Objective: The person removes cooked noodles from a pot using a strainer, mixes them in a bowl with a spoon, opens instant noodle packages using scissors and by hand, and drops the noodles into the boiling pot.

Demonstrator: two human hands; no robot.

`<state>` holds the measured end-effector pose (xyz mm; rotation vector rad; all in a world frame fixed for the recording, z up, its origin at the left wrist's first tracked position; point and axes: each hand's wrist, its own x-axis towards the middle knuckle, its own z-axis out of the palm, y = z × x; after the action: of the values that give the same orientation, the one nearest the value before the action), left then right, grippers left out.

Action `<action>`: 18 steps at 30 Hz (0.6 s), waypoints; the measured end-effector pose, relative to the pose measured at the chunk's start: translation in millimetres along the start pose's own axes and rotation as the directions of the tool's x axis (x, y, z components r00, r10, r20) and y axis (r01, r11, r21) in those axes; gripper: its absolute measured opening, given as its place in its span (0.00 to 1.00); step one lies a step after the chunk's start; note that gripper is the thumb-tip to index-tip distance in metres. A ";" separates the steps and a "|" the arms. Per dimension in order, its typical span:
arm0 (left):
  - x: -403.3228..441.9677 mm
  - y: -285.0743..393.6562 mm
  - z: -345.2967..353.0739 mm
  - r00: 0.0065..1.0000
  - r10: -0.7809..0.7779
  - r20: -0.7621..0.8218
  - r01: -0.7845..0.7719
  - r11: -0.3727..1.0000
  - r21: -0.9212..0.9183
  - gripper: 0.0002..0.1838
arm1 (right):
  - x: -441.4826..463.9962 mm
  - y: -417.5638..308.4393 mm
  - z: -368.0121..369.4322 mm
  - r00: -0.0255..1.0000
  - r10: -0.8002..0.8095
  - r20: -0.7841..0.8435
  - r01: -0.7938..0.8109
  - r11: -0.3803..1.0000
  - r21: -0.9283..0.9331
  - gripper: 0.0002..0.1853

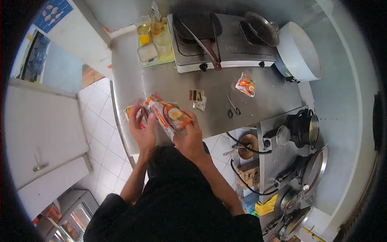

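Observation:
A noodle packet [171, 115] with an egg picture is gripped by my right hand [188, 135] above the front edge of the steel counter. My left hand [142, 125] is beside the packet's left side, fingers spread and a little blurred. Under and behind that hand lies another red and white packet [130, 113], partly hidden. Small seasoning sachets [197, 99] lie on the counter beyond my right hand. Black scissors [232, 108] rest to their right, and a further noodle packet [246, 85] lies farther back on the right.
A two-burner gas stove [242, 54] stands at the back with a griddle, tongs and a pan. To its left is a green tray [159, 61] with jars and containers; to its right, a large white pot [300, 52]. Lower right, a shelf [270, 161] holds several pans.

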<state>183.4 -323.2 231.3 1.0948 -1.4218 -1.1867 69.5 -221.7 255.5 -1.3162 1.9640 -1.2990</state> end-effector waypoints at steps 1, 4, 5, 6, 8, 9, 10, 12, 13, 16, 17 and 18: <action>0.6 -3.8 0.1 0.964 -0.208 0.168 0.251 0.921 -0.299 0.26 | -2.8 1.0 2.8 1.000 -0.028 -0.012 0.028 1.000 -0.001 0.28; -5.9 -14.7 -4.5 0.619 -0.481 0.621 0.773 0.235 -0.589 0.29 | -18.0 0.5 11.7 0.996 -0.041 0.079 0.045 0.997 -0.058 0.27; -8.4 -24.8 -3.7 0.605 -0.504 0.616 0.784 0.243 -0.572 0.28 | -24.1 3.9 15.9 0.993 -0.030 0.113 0.052 0.980 -0.193 0.27; -9.0 -34.3 0.2 0.594 -0.524 0.610 0.792 0.252 -0.555 0.27 | -28.1 8.7 22.1 0.989 -0.019 0.144 0.065 0.944 -0.324 0.27; -13.4 -46.7 3.5 0.560 -0.611 0.559 0.816 0.292 -0.499 0.22 | -30.8 16.2 29.9 0.986 0.023 0.166 0.064 0.865 -0.497 0.26; -12.8 -47.4 5.3 0.546 -0.619 0.564 0.829 0.299 -0.473 0.21 | -27.4 17.0 32.0 0.986 0.046 0.157 0.047 0.839 -0.543 0.25; -14.5 -49.1 4.8 0.527 -0.634 0.567 0.843 0.303 -0.445 0.20 | -27.0 17.4 33.9 0.986 0.076 0.151 0.027 0.811 -0.585 0.25; -13.3 -57.3 5.0 0.486 -0.636 0.599 0.860 0.225 -0.458 0.19 | -26.3 26.8 35.9 0.981 0.013 0.194 0.096 0.835 -0.542 0.21; -11.4 -60.0 2.9 0.446 -0.636 0.630 0.869 0.140 -0.474 0.19 | -26.8 29.1 36.7 0.976 -0.019 0.215 0.131 0.846 -0.517 0.19; -5.4 -76.0 0.8 0.375 -0.644 0.667 0.866 -0.013 -0.499 0.19 | -27.5 23.8 30.7 0.970 0.039 0.240 0.055 0.926 -0.375 0.21; -8.2 -84.4 2.1 0.359 -0.666 0.654 0.881 0.011 -0.472 0.19 | -28.7 26.8 33.9 0.975 0.058 0.213 0.039 0.904 -0.425 0.19; -10.7 -90.6 5.0 0.342 -0.685 0.643 0.898 0.036 -0.439 0.19 | -29.5 30.8 37.6 0.981 0.076 0.180 0.019 0.880 -0.475 0.18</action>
<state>185.4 -323.6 140.0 1.0871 -0.0641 -2.5693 96.9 -209.6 207.2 -1.5561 2.2298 -0.6519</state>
